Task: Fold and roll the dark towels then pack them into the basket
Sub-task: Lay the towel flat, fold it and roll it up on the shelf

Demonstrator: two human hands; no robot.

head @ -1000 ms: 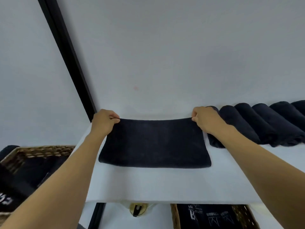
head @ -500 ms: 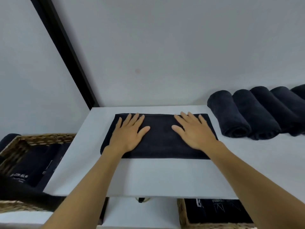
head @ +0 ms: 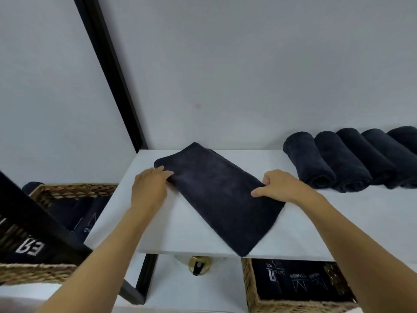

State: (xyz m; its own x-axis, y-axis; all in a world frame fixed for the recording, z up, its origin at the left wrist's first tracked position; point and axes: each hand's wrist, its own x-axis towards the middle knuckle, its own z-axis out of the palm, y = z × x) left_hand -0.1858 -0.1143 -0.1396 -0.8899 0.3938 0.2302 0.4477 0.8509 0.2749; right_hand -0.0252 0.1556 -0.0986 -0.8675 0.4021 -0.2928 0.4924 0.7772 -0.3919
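Note:
A folded dark towel (head: 216, 195) lies diagonally on the white shelf (head: 185, 236), its near corner reaching the shelf's front edge. My left hand (head: 150, 187) grips the towel's far left edge, fingers curled under it. My right hand (head: 277, 185) pinches the towel's right edge with thumb on top. Several rolled dark towels (head: 352, 161) lie in a row on the shelf to the right. A wicker basket (head: 252, 288) below the shelf at right holds dark printed cloth; another wicker basket (head: 74, 190) sits at the left.
A black frame post (head: 110, 75) runs diagonally up the grey wall at left. A round brass fitting (head: 198, 264) shows under the shelf's front edge. Bare shelf surface lies in front of the rolled towels at right.
My hands were flat on the towel, which lay square to the shelf. Now both grip its edges and the towel has turned diagonal, one corner at the front edge.

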